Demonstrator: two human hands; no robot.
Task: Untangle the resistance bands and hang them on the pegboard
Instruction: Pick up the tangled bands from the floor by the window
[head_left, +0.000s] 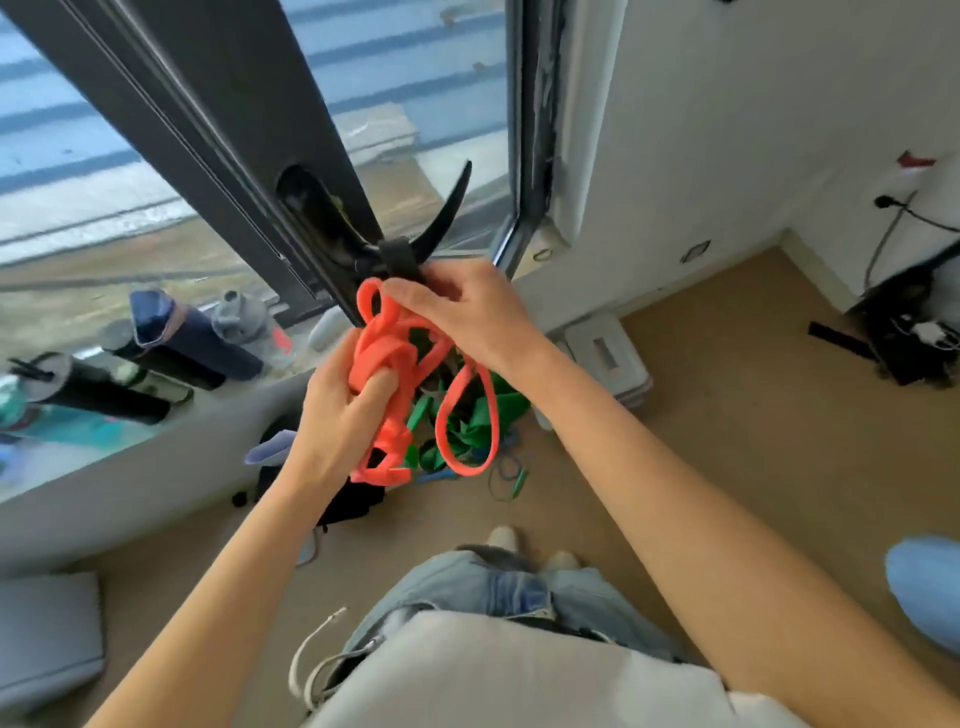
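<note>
A knotted orange resistance band (395, 358) hangs in front of me, tangled with a green band (478, 415) that droops below it. My left hand (337, 410) grips the orange knot from the left, fingers curled into its loops. Above it, my right hand (462, 306) pinches the top orange loop, close to a black strap (397, 257) wrapped on a dark window handle (441, 213). One long orange loop (467, 421) dangles under my right wrist. No pegboard is in view.
A dark window frame (218, 135) slants across the top. Bottles and rolled mats (171, 343) stand on the sill at left. A thin green-blue cord (509, 473) and dark items lie on the tan floor (727, 415). A white scale (608, 353) sits by the wall.
</note>
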